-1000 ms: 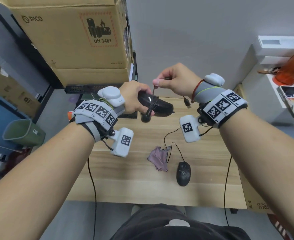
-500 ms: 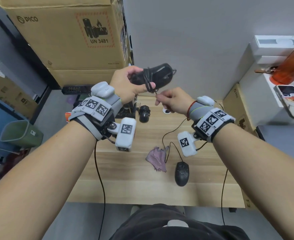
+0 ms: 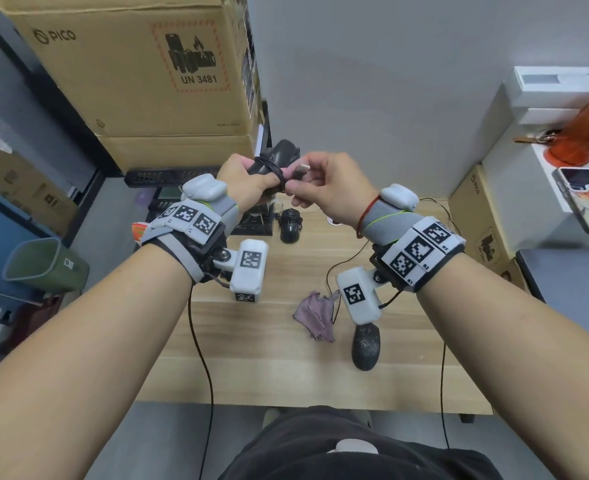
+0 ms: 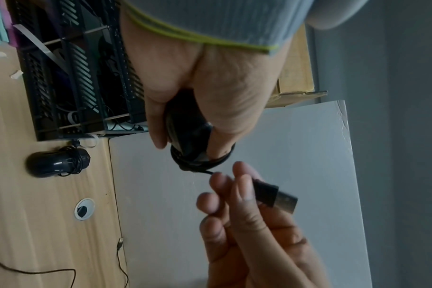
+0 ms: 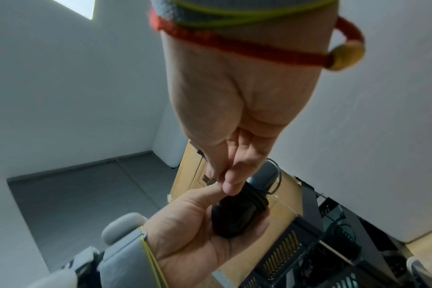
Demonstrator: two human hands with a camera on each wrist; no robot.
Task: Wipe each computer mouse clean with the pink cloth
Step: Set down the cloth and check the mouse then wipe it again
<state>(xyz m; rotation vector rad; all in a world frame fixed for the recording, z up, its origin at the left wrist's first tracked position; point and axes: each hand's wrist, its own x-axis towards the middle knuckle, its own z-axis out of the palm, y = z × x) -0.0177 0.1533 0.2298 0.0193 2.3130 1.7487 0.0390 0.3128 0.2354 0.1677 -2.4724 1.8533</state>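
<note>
Left hand (image 3: 248, 183) grips a cord-wrapped mouse (image 3: 281, 155) above the desk (image 3: 275, 368); right fingers (image 4: 244, 187) pinch its plug (image 4: 275, 196). Best tuck the plug under the coils, snugly. Cloth (image 3: 315, 315) lies below.

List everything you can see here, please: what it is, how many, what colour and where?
computer mouse: 3, black; one held up with its cord wound round it, one wrapped at the desk's far edge, one near the front
pink cloth: 1, lying on the desk beside the near mouse
USB plug: 1, black and silver
desk: 1, light wood
cardboard box: 1, brown, far left
bin: 1, green, left on the floor
left hand: holds the wound mouse
right hand: pinches the plug
</note>
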